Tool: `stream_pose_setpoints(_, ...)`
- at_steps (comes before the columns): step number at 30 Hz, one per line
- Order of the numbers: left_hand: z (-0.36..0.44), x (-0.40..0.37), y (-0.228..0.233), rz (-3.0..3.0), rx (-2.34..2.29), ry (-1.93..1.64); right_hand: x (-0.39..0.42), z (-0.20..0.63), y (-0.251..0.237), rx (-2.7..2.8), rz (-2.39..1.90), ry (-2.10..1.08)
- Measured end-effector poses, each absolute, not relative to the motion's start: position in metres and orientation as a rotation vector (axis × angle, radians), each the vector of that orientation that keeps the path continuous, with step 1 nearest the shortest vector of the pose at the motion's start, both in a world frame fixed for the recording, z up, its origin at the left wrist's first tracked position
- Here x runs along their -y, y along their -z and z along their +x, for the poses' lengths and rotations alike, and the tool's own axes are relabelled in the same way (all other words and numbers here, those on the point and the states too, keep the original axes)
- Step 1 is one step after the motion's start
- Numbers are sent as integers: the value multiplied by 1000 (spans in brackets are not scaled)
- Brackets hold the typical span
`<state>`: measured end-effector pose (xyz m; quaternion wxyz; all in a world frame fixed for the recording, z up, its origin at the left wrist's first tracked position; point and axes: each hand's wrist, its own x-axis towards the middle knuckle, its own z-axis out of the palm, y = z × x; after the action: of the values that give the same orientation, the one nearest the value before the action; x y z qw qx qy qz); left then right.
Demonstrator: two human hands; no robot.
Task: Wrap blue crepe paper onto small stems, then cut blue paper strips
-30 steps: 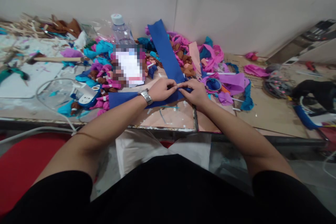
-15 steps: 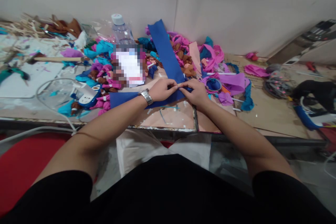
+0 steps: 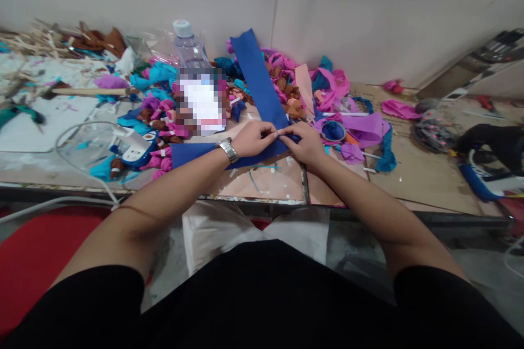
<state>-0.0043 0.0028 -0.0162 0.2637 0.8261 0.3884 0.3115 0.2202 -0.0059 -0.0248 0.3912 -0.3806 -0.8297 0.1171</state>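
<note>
A long dark blue strip [image 3: 258,76], crepe paper or cloth, lies bent across the table, one arm running up to the wall and the other to the left under my wrist. My left hand [image 3: 254,140], with a metal watch on its wrist, pinches the strip at the bend. Close against it, my right hand [image 3: 305,143] pinches the same spot, fingertips touching those of the left. Whatever fold lies between the fingertips is too small to make out.
Scrunched coloured pieces [image 3: 161,114] lie left and behind. A blurred phone-like item [image 3: 201,101], a clear bottle [image 3: 189,46] and a power strip [image 3: 137,148] stand left. A tape roll [image 3: 333,131] and purple strips [image 3: 362,128] lie right. Green-handled pliers [image 3: 22,113] rest far left.
</note>
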Motion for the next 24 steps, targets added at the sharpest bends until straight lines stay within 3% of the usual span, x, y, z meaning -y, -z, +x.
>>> stream_pose_setpoints(24,-3,-2,18,2540,-1086,-861,3,218,29,2029,-1024,-381)
